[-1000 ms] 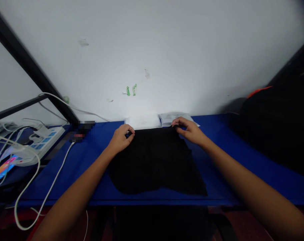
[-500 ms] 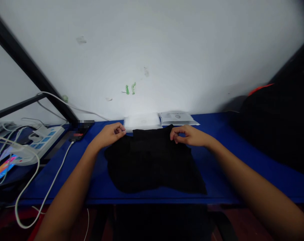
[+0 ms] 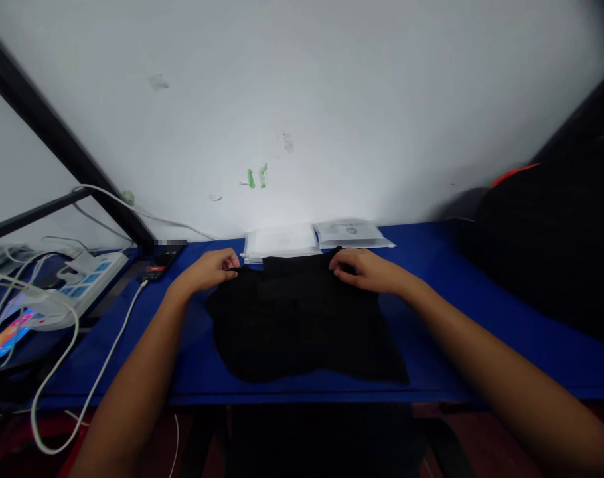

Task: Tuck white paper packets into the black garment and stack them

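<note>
A black garment (image 3: pixel 302 325) lies spread on the blue table (image 3: pixel 446 285), its lower edge close to the table's front. What kind of garment it is cannot be made out in the dark fabric. At its upper left corner, my left hand (image 3: pixel 216 267) has thumb and curled fingers closed on the edge. My right hand (image 3: pixel 364 267) rests at the upper right part, fingers bent and fingertips closed on the cloth.
Behind the garment lie two flat translucent plastic packs (image 3: pixel 281 242) (image 3: pixel 352 232) against the wall. On the left are a phone (image 3: pixel 166 260) with a white cable and a power strip (image 3: pixel 90 282) with tangled cords. A large black bag-like object (image 3: pixel 551 245) stands at right.
My left hand has shifted slightly left and down onto the garment's corner. My right hand has slid a little to the left along the upper edge. The garment lies almost the same.
</note>
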Tool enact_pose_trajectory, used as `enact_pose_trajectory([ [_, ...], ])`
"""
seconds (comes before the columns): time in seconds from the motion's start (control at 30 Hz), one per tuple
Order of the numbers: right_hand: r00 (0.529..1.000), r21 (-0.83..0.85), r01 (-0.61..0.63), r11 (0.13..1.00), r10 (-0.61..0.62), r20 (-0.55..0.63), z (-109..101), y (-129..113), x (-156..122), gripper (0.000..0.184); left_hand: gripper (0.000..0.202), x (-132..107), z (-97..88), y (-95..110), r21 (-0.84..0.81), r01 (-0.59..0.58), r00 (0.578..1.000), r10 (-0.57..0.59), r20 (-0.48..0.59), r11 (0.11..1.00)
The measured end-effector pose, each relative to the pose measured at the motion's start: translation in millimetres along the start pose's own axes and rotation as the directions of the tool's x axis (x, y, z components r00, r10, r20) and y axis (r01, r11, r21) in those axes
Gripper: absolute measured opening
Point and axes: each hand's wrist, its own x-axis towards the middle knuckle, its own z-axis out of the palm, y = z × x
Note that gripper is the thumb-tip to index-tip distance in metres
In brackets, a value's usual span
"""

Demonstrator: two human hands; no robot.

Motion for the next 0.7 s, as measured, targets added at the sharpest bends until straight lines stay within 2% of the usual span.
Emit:
enact_pose_trajectory([
  [0.07, 1.0, -0.001, 0.004, 1.0, -0.004, 0.019, 0.4, 0.9, -0.3, 0.019, 0.024, -5.0, -7.5, 5.6, -0.056, -0.049, 0.998, 0.051, 0.034, 0.997],
  [0.13, 0.999, -0.003, 0.001, 1.0, -0.001, 0.051, 0.6, 1.9, -0.6, 0.02, 0.022, -12.0, -17.1, 13.5, -0.125, -0.114, 0.983, 0.13, 0.132, 0.986],
  [0.23, 0.995, -0.014, -0.015, 1.0, 0.016, 0.097, 0.8, 2.5, -0.7, 0.02, 0.017, -22.1, -27.4, 26.8, -0.194, -0.161, 0.925, 0.217, 0.312, 0.968],
  [0.3, 0.993, -0.018, -0.026, 0.999, 0.028, 0.114, 0.7, 2.1, -0.7, 0.02, 0.019, -25.2, -27.3, 33.0, -0.223, -0.1, 0.894, 0.185, 0.407, 0.97],
  [0.37, 0.992, -0.02, -0.035, 0.999, 0.037, 0.121, 0.2, 1.3, -0.7, 0.02, 0.025, -24.5, -21.8, 35.1, -0.24, 0.013, 0.873, 0.106, 0.477, 0.971],
  [0.47, 0.99, -0.025, -0.047, 0.999, 0.05, 0.131, -0.8, -0.3, -0.6, 0.021, 0.034, -19.5, -10.7, 31.7, -0.193, 0.115, 0.882, -0.011, 0.471, 0.975],
  [0.6, 0.989, -0.013, -0.047, 0.999, 0.048, 0.142, -1.7, -1.7, -0.3, 0.021, 0.049, -15.5, -2.6, 27.1, -0.051, 0.109, 0.916, -0.08, 0.394, 0.993],
  [0.7, 0.987, 0.001, -0.065, 0.998, 0.064, 0.147, -2.1, -2.7, -0.5, 0.023, 0.05, -14.9, 0.2, 29.3, 0.073, 0.09, 0.932, -0.109, 0.347, 0.993],
])
